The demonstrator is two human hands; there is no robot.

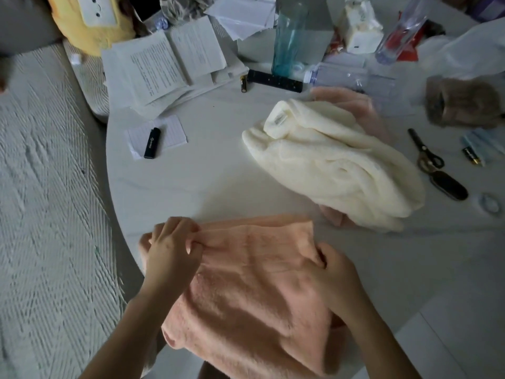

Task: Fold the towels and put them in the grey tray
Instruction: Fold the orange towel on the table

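Three towels: two peach towels (254, 283) (347, 101), one cream towel (333, 165). Two batteries (243, 84) (472, 155). One pair of scissors (426, 153).

— Views on record?
— One: head-worn, wide-angle, looking forward and down, close over the near edge of the white table (191, 187).
— Coverage?
— Near edge to the cluttered far side.

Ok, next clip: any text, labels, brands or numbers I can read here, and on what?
No text here can be read.
Printed sheets: lines of type, too small and blurred.
Black lighter: small pale logo, unreadable.
Cream towel: sewn tag, blurred.
Batteries: markings too small.
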